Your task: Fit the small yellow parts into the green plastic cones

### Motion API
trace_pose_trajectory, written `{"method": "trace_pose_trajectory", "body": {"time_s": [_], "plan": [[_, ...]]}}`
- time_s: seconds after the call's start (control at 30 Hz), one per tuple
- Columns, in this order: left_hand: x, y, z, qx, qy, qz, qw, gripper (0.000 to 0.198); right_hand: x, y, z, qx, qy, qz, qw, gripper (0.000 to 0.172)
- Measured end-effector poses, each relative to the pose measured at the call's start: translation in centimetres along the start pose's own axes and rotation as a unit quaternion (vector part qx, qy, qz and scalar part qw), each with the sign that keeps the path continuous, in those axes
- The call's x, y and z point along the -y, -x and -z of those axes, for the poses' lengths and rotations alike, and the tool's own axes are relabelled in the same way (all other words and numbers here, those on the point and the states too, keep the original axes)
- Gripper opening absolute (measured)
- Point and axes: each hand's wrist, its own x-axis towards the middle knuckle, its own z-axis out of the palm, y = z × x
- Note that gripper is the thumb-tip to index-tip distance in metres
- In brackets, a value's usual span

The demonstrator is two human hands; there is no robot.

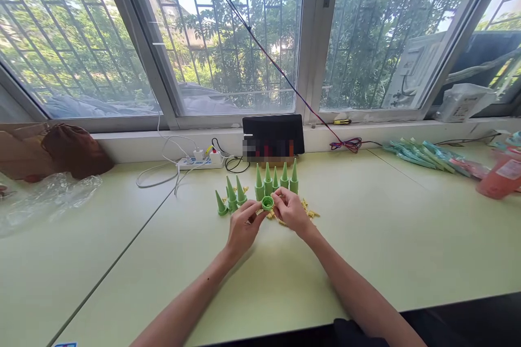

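Note:
Between my hands is a hollow green plastic piece [267, 203], its round open end tipped up toward me. My left hand [244, 225] is closed, thumb and fingers pinching its left side. My right hand [292, 209] is also closed, its fingertips at the right rim of the piece; whether they hold anything small is hidden. Just behind stand green cone-tipped spikes [284, 176] in a row, several of them. Another cluster of green cones [231, 195] is to the left. Small yellow pieces [310, 211] lie scattered around and below my right hand.
A dark tablet [273, 138] leans at the back by the window ledge. A power strip [201, 161] with white cables lies left of it. Crumpled clear plastic [49, 200] and a brown bag [77, 149] are far left. Green packets [423, 154] and a red container [500, 173] sit right.

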Motion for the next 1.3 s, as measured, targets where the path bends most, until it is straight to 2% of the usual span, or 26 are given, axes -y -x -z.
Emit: {"method": "trace_pose_trajectory", "body": {"time_s": [0.1,0.23,0.4,0.5,0.7,0.93,1.1,1.3], "plan": [[-0.3,-0.1,-0.2,-0.008,0.022,0.046,0.999,0.025,0.0,-0.1,0.0,-0.038,0.013,0.013,0.999,0.030],[-0.8,-0.1,-0.5,0.005,0.110,0.146,0.983,0.036,0.4,0.1,0.2,-0.063,0.071,0.053,0.994,0.029],[-1.0,-0.2,-0.4,0.093,0.290,0.254,0.918,0.055,0.9,0.5,0.3,-0.023,0.113,0.094,0.989,0.027],[-0.9,-0.3,-0.4,0.127,0.334,0.280,0.891,0.056,0.9,0.5,0.2,-0.008,0.113,0.087,0.990,0.026],[-0.6,-0.3,-0.1,0.143,0.374,0.300,0.866,0.048,0.9,0.6,0.3,0.003,0.115,0.080,0.990,0.026],[-0.4,-0.4,0.1,0.138,0.379,0.282,0.871,0.042,1.0,0.6,0.3,0.015,0.078,0.072,0.994,0.021],[-0.2,-0.3,0.3,0.145,0.367,0.262,0.880,0.034,0.7,0.4,0.4,0.001,0.113,0.083,0.990,0.024],[-0.4,-0.2,0.4,0.162,0.299,0.218,0.915,0.029,0.4,0.3,0.5,-0.014,0.150,0.088,0.985,0.028]]}}
